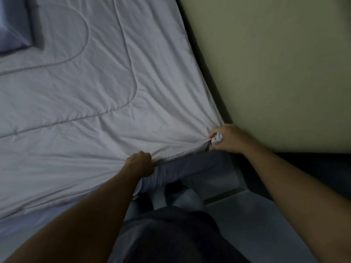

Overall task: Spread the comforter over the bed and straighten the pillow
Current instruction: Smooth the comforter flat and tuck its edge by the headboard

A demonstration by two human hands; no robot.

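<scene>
White comforter (85,92) lies spread across the bed (180,172). Left hand (140,164) and right hand (226,138) each clench its edge at the bed's corner beside the wall (275,73). Tugging unevenly could skew it or shift the pillow (13,31).

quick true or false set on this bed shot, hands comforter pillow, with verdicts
1. Both the left hand and the right hand grip the comforter at its near edge. True.
2. The pillow lies beside the right hand. False: it sits at the far top left of the view, apart from both hands.
3. The comforter is heaped in the middle of the bed. False: it lies spread out, with creases fanning from the hands.
4. The right hand holds the corner next to the wall. True.
</scene>
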